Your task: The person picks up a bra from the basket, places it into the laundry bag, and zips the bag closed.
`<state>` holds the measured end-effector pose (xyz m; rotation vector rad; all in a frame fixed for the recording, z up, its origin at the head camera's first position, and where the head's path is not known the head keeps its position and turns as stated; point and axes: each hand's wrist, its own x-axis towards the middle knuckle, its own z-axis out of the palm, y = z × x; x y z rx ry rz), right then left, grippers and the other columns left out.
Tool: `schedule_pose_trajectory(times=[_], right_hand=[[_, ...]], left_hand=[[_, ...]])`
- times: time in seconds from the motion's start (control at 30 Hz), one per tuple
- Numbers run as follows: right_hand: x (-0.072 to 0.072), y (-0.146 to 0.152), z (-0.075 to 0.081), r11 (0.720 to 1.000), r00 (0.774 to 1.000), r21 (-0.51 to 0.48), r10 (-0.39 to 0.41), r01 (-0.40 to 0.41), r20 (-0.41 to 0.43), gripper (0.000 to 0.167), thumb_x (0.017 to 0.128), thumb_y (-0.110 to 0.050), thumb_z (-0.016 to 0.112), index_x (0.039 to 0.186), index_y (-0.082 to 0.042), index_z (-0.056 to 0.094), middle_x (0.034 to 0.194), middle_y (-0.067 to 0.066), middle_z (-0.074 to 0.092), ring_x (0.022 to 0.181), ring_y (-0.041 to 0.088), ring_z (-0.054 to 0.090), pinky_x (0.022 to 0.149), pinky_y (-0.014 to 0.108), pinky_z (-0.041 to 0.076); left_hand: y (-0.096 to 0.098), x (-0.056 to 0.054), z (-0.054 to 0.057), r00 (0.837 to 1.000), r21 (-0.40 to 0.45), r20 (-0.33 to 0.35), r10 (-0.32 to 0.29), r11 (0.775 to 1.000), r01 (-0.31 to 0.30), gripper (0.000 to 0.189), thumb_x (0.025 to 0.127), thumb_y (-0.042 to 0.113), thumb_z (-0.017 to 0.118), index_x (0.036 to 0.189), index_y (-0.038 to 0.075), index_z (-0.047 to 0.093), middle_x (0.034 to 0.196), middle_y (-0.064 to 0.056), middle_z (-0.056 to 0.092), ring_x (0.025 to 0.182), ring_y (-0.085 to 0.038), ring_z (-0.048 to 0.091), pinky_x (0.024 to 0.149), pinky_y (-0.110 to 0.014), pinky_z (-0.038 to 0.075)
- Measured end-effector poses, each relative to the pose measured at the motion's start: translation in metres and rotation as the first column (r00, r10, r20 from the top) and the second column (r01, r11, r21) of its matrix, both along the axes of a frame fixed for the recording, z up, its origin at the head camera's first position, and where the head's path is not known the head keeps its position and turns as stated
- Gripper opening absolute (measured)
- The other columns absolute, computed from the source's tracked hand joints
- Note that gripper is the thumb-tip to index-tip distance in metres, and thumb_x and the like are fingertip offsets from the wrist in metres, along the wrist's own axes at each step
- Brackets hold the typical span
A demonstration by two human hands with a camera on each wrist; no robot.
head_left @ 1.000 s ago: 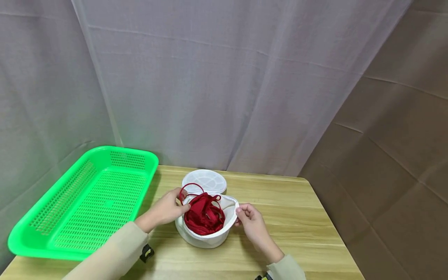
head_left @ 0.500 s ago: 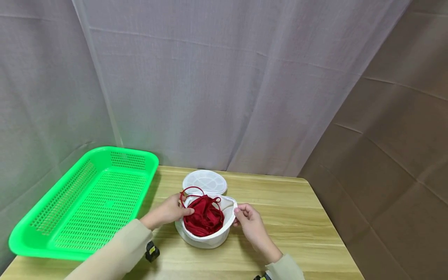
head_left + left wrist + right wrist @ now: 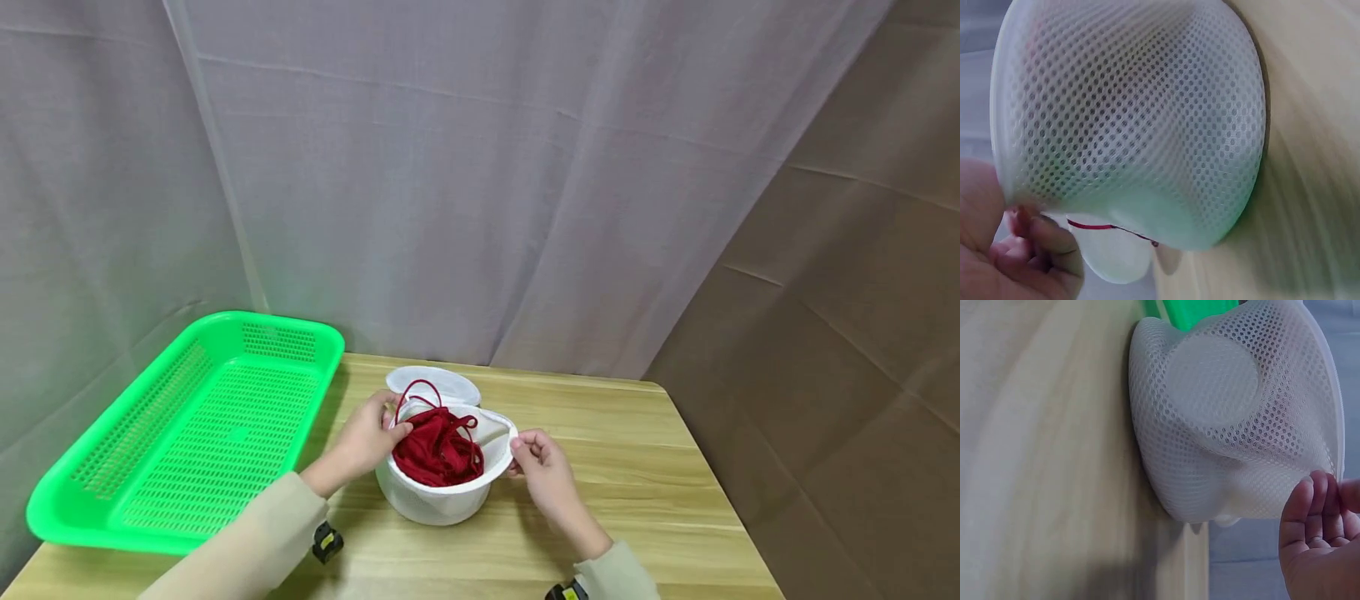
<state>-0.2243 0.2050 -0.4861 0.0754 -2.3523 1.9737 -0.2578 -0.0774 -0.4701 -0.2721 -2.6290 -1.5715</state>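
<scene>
A round white mesh laundry bag (image 3: 442, 504) stands on the wooden table with its top open. Bunched red satin fabric (image 3: 435, 450) with thin straps lies inside, one strap looping up over the far left rim. My left hand (image 3: 367, 433) pinches the bag's left rim, its thumb over the edge beside the red fabric. On the right, my right hand (image 3: 546, 475) pinches the rim between thumb and fingers and draws it outward. The bag's round white lid (image 3: 442, 385) hangs back behind the opening. In the right wrist view, the mesh wall (image 3: 1260, 419) is creased near a round smooth patch.
A large green plastic basket (image 3: 232, 433) with slotted walls sits on the left of the table (image 3: 600, 500). Grey curtain (image 3: 450, 183) rises behind the table, and a brown cloth (image 3: 825, 350) hangs at the right.
The bag's rim has risen slightly and the lid behind it looks more tilted. Both hands keep their grip on the rim. The red fabric has shifted a little within the bag.
</scene>
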Motion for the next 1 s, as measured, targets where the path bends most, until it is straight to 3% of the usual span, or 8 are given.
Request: schedule_pose_trajectory(times=[0.1, 0.23, 0.47, 0.63, 0.73, 0.9, 1.0], right_hand=[[-0.004, 0.005, 0.005, 1.0, 0.999, 0.0, -0.03, 0.03, -0.024, 0.017, 0.098, -0.008, 0.055, 0.101, 0.009, 0.057, 0.082, 0.012, 0.061, 0.074, 0.025, 0.061, 0.07, 0.033, 0.055], [-0.008, 0.01, 0.01, 0.999, 0.999, -0.006, -0.043, 0.042, -0.031, 0.017, 0.098, -0.009, 0.056, 0.101, 0.007, 0.058, 0.083, 0.014, 0.061, 0.077, 0.03, 0.062, 0.072, 0.033, 0.055], [-0.003, 0.006, 0.019, 1.0, 0.999, 0.013, -0.006, 0.006, 0.038, 0.014, 0.098, -0.005, 0.054, 0.101, 0.008, 0.058, 0.084, 0.012, 0.063, 0.078, 0.028, 0.062, 0.075, 0.042, 0.055], [-0.011, 0.009, 0.003, 1.0, 0.999, 0.01, -0.01, 0.01, 0.047, 0.014, 0.098, -0.006, 0.055, 0.102, 0.007, 0.058, 0.086, 0.011, 0.063, 0.079, 0.027, 0.061, 0.076, 0.042, 0.055], [-0.009, 0.009, 0.004, 1.0, 0.999, 0.02, -0.004, 0.003, 0.05, 0.013, 0.098, -0.005, 0.055, 0.102, 0.007, 0.058, 0.087, 0.012, 0.063, 0.08, 0.026, 0.061, 0.076, 0.041, 0.055], [-0.001, 0.005, 0.018, 0.999, 0.998, 0.036, 0.008, -0.01, 0.056, 0.013, 0.098, -0.003, 0.054, 0.102, 0.009, 0.058, 0.087, 0.014, 0.063, 0.081, 0.03, 0.061, 0.077, 0.042, 0.055], [0.006, 0.001, 0.029, 0.998, 0.999, 0.055, 0.01, -0.012, 0.047, 0.013, 0.098, -0.002, 0.053, 0.101, 0.01, 0.058, 0.086, 0.015, 0.063, 0.08, 0.03, 0.061, 0.076, 0.042, 0.055]], left_hand=[[-0.005, 0.0, 0.006, 0.997, 0.011, -0.072, 0.04, 0.999, -0.039, 0.031, 0.083, 0.005, 0.074, 0.11, 0.002, 0.059, 0.064, 0.0, 0.042, 0.055, -0.013, 0.041, 0.05, -0.027, 0.036], [-0.013, 0.001, 0.012, 0.993, 0.013, -0.105, 0.055, 0.998, -0.054, 0.027, 0.083, 0.005, 0.073, 0.107, 0.003, 0.06, 0.064, 0.001, 0.042, 0.055, -0.013, 0.04, 0.05, -0.026, 0.035], [-0.015, 0.008, 0.009, 0.994, -0.095, -0.04, -0.097, 0.991, 0.093, 0.037, 0.082, 0.01, 0.077, 0.112, 0.001, 0.057, 0.064, 0.002, 0.046, 0.055, -0.011, 0.043, 0.051, -0.027, 0.038], [-0.026, 0.007, 0.015, 0.981, -0.088, 0.01, -0.193, 0.977, 0.193, 0.052, 0.079, 0.023, 0.081, 0.118, -0.001, 0.056, 0.069, 0.0, 0.052, 0.058, -0.011, 0.047, 0.053, -0.026, 0.042], [-0.036, 0.003, 0.022, 0.972, -0.056, 0.022, -0.233, 0.971, 0.234, 0.06, 0.078, 0.029, 0.082, 0.122, -0.002, 0.055, 0.077, -0.004, 0.058, 0.066, -0.014, 0.054, 0.059, -0.028, 0.048], [-0.043, -0.008, 0.035, 0.979, 0.026, 0.049, -0.197, 0.98, 0.196, 0.058, 0.084, 0.033, 0.075, 0.128, 0.002, 0.054, 0.099, -0.01, 0.062, 0.089, -0.021, 0.064, 0.073, -0.033, 0.053], [-0.04, -0.016, 0.038, 0.986, 0.032, 0.034, -0.164, 0.986, 0.163, 0.048, 0.09, 0.03, 0.068, 0.128, 0.004, 0.055, 0.105, -0.009, 0.063, 0.097, -0.023, 0.064, 0.078, -0.035, 0.052]])
